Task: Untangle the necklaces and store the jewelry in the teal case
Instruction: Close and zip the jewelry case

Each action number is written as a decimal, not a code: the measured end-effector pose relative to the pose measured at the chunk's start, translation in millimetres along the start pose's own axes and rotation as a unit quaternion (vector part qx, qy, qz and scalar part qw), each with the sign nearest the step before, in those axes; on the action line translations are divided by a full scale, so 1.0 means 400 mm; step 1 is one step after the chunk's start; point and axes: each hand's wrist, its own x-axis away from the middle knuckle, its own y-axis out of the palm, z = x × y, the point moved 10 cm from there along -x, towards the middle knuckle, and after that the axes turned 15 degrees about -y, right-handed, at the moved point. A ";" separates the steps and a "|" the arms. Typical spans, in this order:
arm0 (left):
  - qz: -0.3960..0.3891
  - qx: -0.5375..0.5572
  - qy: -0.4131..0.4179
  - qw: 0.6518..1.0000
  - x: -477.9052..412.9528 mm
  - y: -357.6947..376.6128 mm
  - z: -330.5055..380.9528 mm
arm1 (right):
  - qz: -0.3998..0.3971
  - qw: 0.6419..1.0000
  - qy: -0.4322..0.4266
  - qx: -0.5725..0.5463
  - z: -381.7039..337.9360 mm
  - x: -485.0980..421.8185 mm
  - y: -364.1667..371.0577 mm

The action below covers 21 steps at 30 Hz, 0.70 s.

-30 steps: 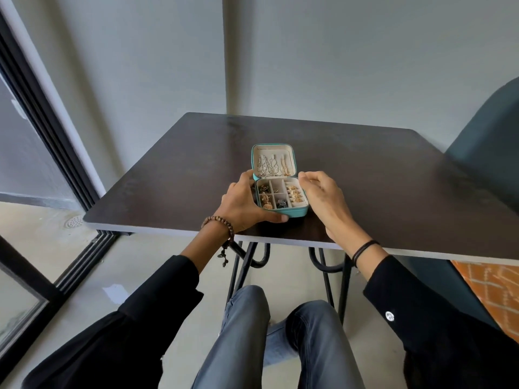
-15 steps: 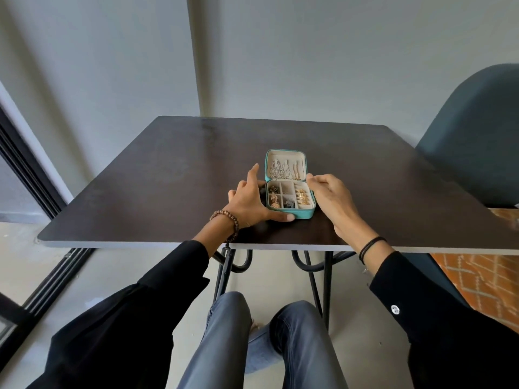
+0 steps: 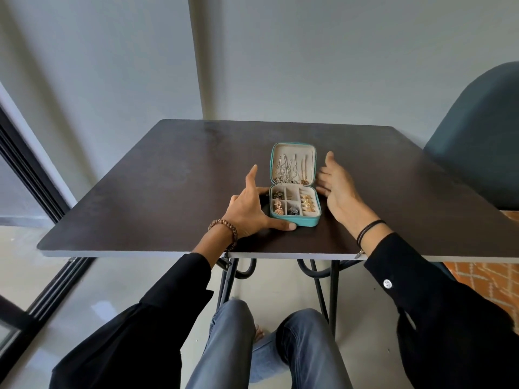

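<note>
Head view: the teal case (image 3: 297,221) lies open on the dark worktop (image 3: 168,192), lid tipped back, with necklaces (image 3: 286,169) inside the lid and small gold pieces (image 3: 307,204) in the tray compartments. The left hand (image 3: 247,211) — fingers spread, index raised — lays its thumb straight along the case's front wall. The right hand (image 3: 337,189) hovers just beside the case's right side, fingers spread and relaxed; contact cannot be told.

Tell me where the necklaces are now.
In the head view, the necklaces are in the open lid of the teal case, on the table between the left hand and the right hand.
</note>
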 end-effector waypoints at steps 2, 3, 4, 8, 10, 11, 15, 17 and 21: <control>0.000 0.000 0.000 1.000 -0.002 -0.002 -0.002 | 0.025 0.998 0.015 -0.053 0.001 -0.001 -0.012; -0.002 0.000 0.000 1.000 -0.003 -0.001 -0.001 | 0.033 0.997 0.021 -0.073 0.004 0.001 -0.017; -0.003 0.000 0.000 1.000 -0.004 0.000 -0.002 | 0.040 0.995 0.027 -0.092 0.008 0.004 -0.022; 0.000 0.003 0.005 1.000 -0.001 0.001 0.001 | 0.050 0.989 0.023 -0.140 0.010 0.023 -0.042; 0.002 0.003 0.009 1.000 0.002 -0.001 0.001 | 0.031 0.991 0.012 -0.132 0.006 0.040 -0.040; 0.004 0.002 0.010 1.000 0.002 -0.001 0.000 | 0.020 0.993 0.006 -0.119 0.004 0.049 -0.039; -0.002 -0.001 0.010 1.000 0.003 0.000 -0.005 | 0.010 0.997 -0.060 -0.043 -0.016 0.071 -0.050; -0.015 0.005 0.008 1.000 0.003 0.002 -0.006 | -0.002 0.995 -0.100 0.021 -0.040 0.071 -0.052; -0.027 0.015 0.004 1.000 0.002 0.002 -0.016 | -0.082 0.967 -0.175 0.168 -0.077 0.067 -0.008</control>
